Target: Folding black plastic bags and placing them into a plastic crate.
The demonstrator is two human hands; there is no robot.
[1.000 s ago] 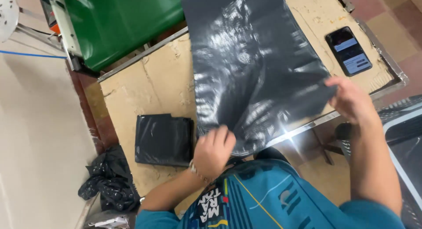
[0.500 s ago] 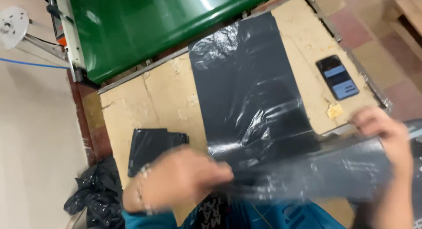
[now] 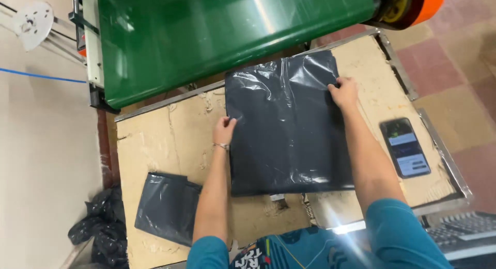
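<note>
Pressing flat dark plastic bag (image 3: 287, 129) on table (image 3: 165, 145): left hand (image 3: 224, 130), right hand (image 3: 343, 92), grips apart.

Glossy dark grey plastic bag (image 3: 287, 129) mid-table; matching folded grey bag (image 3: 166, 207) near front-left corner; worn tan tabletop (image 3: 165, 145); green conveyor belt (image 3: 217, 31) beyond far edge, orange end cap (image 3: 428, 3); black phone (image 3: 405, 147), blue-white screen; teal sleeves (image 3: 403, 238)
</note>
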